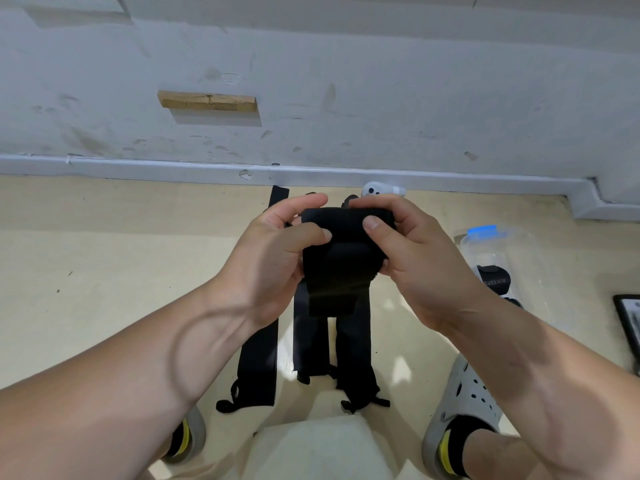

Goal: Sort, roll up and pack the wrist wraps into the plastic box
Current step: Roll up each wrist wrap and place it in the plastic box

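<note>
wrist wrap partly rolled, left hand and right hand clamped on it, left of the plastic box, rolled wrap inside the box, flat wraps left of it

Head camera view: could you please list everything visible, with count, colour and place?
half-rolled wrap: one, black, centre, in both hands
flat wraps: three, black, floor below the hands
plastic box: one, clear, blue clip, floor right
rolled wrap: at least one, black, inside box
gadget: one, white, by skirting board
wood strip: one, tan, on wall
flat object: one, black, right edge
clogs: two, grey, on feet
left hand: grips half-rolled wrap
right hand: grips half-rolled wrap
</note>
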